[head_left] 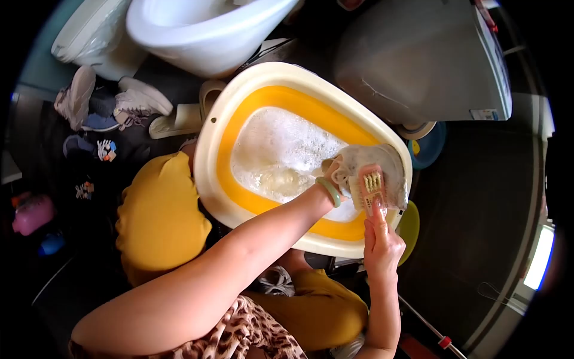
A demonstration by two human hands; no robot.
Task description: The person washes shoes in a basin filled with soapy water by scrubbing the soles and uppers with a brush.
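Note:
A wet, pale shoe (pixel 391 164) is held over the right end of the basin (pixel 206 161), which has a cream rim and a yellow inner wall. My left hand (pixel 338 178), with a green bangle at the wrist, holds the shoe at its opening; most of the fingers are hidden. Closed around the handle of a pink scrub brush (pixel 372 175) is my right hand (pixel 381 239), its thumb stretched along the brush. The pale bristles touch or almost touch the shoe. White suds (pixel 281 140) cover the water in the basin.
Behind the basin stand a white toilet (pixel 197 36) and a grey bin-like container (pixel 412 66). Sneakers (pixel 140 99) and slippers (pixel 179 119) lie to the left. A green basin (pixel 409 230) and a blue basin (pixel 431 146) sit at the right. My bent knees flank the near side.

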